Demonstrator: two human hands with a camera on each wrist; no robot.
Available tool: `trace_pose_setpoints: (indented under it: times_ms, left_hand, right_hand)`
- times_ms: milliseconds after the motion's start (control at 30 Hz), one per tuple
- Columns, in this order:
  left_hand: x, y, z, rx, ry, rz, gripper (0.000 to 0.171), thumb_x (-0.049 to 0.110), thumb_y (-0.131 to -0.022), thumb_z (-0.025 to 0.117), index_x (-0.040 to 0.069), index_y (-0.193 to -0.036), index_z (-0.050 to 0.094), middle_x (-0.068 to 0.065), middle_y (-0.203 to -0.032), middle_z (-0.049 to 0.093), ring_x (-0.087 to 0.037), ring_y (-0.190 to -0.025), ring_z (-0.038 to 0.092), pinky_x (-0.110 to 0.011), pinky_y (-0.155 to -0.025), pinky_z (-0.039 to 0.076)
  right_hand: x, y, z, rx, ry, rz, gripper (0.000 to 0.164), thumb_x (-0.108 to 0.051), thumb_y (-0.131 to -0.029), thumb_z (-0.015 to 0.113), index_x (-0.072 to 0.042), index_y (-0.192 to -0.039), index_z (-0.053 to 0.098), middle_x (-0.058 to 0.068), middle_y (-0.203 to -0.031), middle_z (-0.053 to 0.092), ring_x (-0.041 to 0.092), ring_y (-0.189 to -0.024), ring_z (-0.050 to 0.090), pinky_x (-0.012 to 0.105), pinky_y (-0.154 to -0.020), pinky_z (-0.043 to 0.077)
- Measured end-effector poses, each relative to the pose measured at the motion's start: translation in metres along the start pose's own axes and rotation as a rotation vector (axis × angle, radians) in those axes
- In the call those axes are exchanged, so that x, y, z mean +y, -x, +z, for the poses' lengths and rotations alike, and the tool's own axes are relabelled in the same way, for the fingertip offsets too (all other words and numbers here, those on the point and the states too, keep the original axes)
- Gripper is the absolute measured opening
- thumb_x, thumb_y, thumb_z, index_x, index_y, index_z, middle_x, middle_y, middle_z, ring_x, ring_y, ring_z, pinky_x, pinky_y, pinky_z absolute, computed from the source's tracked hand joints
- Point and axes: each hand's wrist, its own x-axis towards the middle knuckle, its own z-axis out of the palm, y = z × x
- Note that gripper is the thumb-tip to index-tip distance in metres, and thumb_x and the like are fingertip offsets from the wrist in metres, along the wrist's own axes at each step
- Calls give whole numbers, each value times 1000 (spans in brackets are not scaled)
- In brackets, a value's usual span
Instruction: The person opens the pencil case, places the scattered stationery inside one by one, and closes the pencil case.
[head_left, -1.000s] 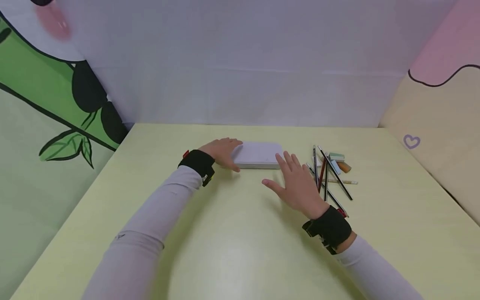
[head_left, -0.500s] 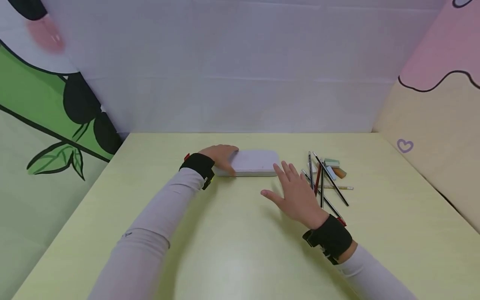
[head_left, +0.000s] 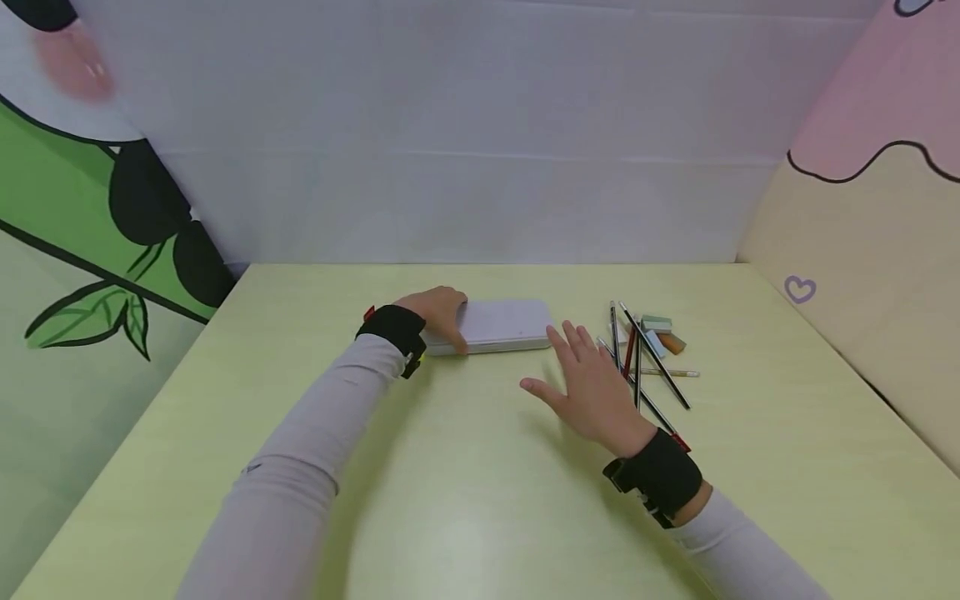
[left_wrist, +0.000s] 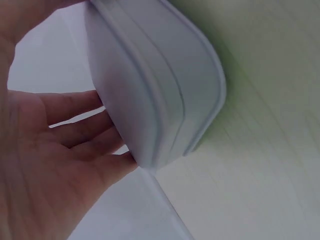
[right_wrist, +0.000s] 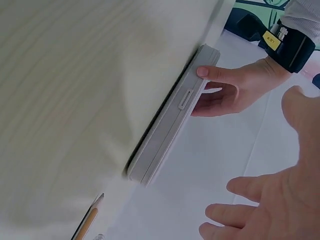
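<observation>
A flat whitish pencil case [head_left: 506, 323] with rounded corners lies on the table, its lid closed. My left hand [head_left: 438, 315] grips the left end: in the right wrist view, the thumb presses the front side near a small latch [right_wrist: 185, 99], and the other fingers reach over the top. The left wrist view shows the rounded end of the case close up, with fingertips against its lid. My right hand [head_left: 596, 396] hovers with spread fingers to the front right of the case, holding nothing. Several pencils [head_left: 651, 358] lie in a loose pile just beyond it.
Behind the pencils sit a green eraser-like block [head_left: 657, 323], a light blue block [head_left: 655, 343] and a small brown-orange piece [head_left: 672, 342]. A white backdrop [head_left: 480, 200] stands along the table's far edge, with painted panels at both sides.
My left hand has closed its grip on the case's left end, and the case now sits slightly turned. The right hand keeps its spread pose. The head view has tilted a little.
</observation>
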Motion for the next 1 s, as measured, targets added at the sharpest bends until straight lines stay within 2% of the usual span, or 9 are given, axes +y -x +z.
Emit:
trace_pose_setpoints:
  times_ms: [133,200,433,633,833,1000]
  left_hand:
    - [-4,4,0,13,18,-5,67,42,-77,75,0,-124,51,-12,-120,58,-24,-106,53,-38,-95,48]
    - [-7,6,-1,27,24,-3,64,41,-77,75,0,-120,52,-11,-115,58,-23,-101,52,-37,-92,48]
    - [-19,15,2,94,91,16,78,40,-76,74,-3,-135,45,-16,-128,56,-28,-115,53,-40,-103,47]
    - [-24,23,7,145,205,1,84,42,-76,73,1,-141,41,-14,-136,53,-27,-121,52,-41,-108,45]
    - [-25,30,6,176,273,37,83,42,-77,73,1,-142,41,-14,-136,54,-27,-121,53,-42,-106,47]
    - [-25,31,5,193,374,69,78,39,-77,74,3,-140,45,-13,-133,57,-26,-118,56,-42,-104,49]
  right_hand:
    - [2,-2,-1,-8,6,0,83,-57,-93,52,-8,-153,23,20,-160,21,38,-149,17,60,-120,22]
    - [3,-3,-2,-4,5,-4,83,-57,-93,52,-7,-153,23,21,-160,21,38,-149,17,61,-120,22]
    - [9,-8,1,-4,3,-17,82,-55,-93,53,-5,-152,25,23,-159,22,40,-148,18,61,-120,22]
    - [18,-13,2,-4,-10,-17,83,-55,-93,52,-5,-152,24,24,-158,22,41,-148,18,62,-119,22]
    - [30,-27,-12,12,0,5,83,-55,-94,51,-3,-152,24,25,-158,20,44,-147,17,64,-119,20]
    - [40,-37,-23,-20,1,17,84,-57,-95,48,-1,-152,23,28,-158,17,46,-147,14,61,-120,19]
